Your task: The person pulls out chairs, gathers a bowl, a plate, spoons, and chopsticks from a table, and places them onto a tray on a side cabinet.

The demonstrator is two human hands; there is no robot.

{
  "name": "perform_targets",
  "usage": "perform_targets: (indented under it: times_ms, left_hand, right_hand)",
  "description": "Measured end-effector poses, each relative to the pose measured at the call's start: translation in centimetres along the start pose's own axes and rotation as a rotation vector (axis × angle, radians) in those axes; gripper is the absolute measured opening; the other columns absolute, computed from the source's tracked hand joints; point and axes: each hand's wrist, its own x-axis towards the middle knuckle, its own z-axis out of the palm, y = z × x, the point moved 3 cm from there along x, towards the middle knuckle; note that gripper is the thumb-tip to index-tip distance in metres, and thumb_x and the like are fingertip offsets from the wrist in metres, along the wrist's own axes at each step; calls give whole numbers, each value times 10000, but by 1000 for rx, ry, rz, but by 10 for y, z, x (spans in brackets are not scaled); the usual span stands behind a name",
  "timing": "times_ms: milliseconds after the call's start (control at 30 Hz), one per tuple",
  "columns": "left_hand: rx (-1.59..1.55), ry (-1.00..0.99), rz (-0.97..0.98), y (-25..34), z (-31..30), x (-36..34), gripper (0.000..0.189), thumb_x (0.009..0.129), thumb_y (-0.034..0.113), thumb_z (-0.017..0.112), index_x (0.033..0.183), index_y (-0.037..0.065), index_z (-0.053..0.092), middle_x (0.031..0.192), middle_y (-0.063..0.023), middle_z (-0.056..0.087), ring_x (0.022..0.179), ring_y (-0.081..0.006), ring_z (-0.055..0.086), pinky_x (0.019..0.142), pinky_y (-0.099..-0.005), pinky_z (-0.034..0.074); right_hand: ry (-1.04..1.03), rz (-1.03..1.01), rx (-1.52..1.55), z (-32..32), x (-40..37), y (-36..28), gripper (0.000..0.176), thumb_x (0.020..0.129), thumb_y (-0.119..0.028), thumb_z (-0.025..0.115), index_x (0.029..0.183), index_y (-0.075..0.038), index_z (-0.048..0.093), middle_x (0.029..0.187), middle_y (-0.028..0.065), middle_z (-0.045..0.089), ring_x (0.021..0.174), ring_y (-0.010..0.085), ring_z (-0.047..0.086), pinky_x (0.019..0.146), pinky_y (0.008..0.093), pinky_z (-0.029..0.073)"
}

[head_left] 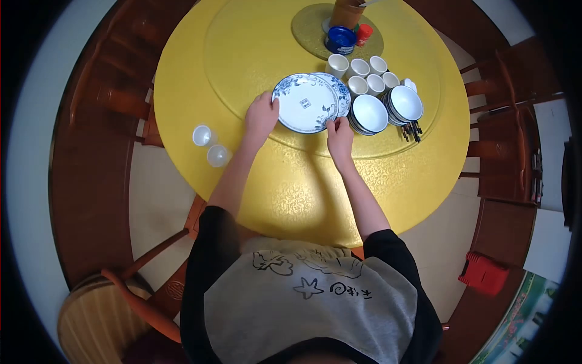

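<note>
A white plate with blue flower patterns [303, 109] is between my two hands over the yellow table. My left hand [262, 116] grips its left rim. At the lower right rim, the fingers of my right hand [340, 134] are closed on the same plate. Another blue-patterned plate [343, 91] shows partly behind it on the right; the rest of that one is hidden. Just right of my right hand stands a stack of white bowls [370, 114], with a second bowl stack [406, 104] beside it.
Several white cups [359, 86] stand behind the bowls. Dark chopsticks [411, 131] lie by the right stack. A blue tin [341, 40] and a red-capped item [364, 34] sit farther back. Two clear plastic cups [217, 156] are at the table's left. Wooden chairs [151, 279] surround the table.
</note>
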Motion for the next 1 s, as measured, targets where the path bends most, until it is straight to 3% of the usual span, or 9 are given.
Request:
perform_targets:
  times_ms: [67, 100, 133, 167, 667, 1000]
  left_hand:
    - [19, 45, 102, 5, 15, 23, 228, 779, 219, 513, 721, 6, 457, 687, -153, 504, 648, -324, 494, 581, -397, 395]
    - [104, -96, 44, 10, 18, 30, 233, 796, 245, 457, 843, 22, 501, 849, -160, 555, 790, -330, 542, 687, -416, 445]
    - [102, -95, 46, 9, 24, 34, 233, 796, 245, 457, 843, 22, 501, 849, -160, 555, 790, -330, 542, 687, -416, 445]
    - [91, -71, 85, 6, 32, 37, 225, 795, 242, 468, 810, 19, 492, 821, -162, 546, 770, -329, 533, 669, -414, 433]
    - [134, -79, 153, 11, 61, 47, 224, 794, 235, 456, 861, 29, 516, 844, -154, 553, 804, -316, 534, 700, -416, 432]
    - [240, -90, 149, 16, 38, 26, 297, 800, 292, 467, 950, 49, 547, 916, -138, 567, 852, -293, 541, 758, -374, 429]
  right_hand:
    - [41, -26, -113, -2, 15, 0, 223, 772, -170, 532, 728, 40, 472, 591, 136, 516, 540, 223, 517, 524, 325, 407]
    - [51, -13, -162, -3, 19, 1, 215, 773, -164, 510, 742, 44, 468, 627, 171, 534, 586, 291, 530, 560, 370, 414]
    - [61, 0, -210, -2, 23, 1, 209, 774, -159, 488, 755, 48, 463, 663, 206, 551, 633, 360, 543, 595, 416, 420]
    - [51, 40, -224, -2, 24, 3, 213, 776, -161, 478, 759, 51, 461, 668, 218, 550, 648, 369, 546, 608, 423, 422]
    - [27, 120, -415, -3, 22, 15, 238, 787, -199, 476, 771, 37, 457, 707, 222, 558, 677, 374, 549, 612, 448, 427]
    - [-12, 44, -527, -9, 16, 27, 291, 791, -257, 485, 800, 34, 470, 711, 235, 566, 673, 393, 555, 612, 455, 435]
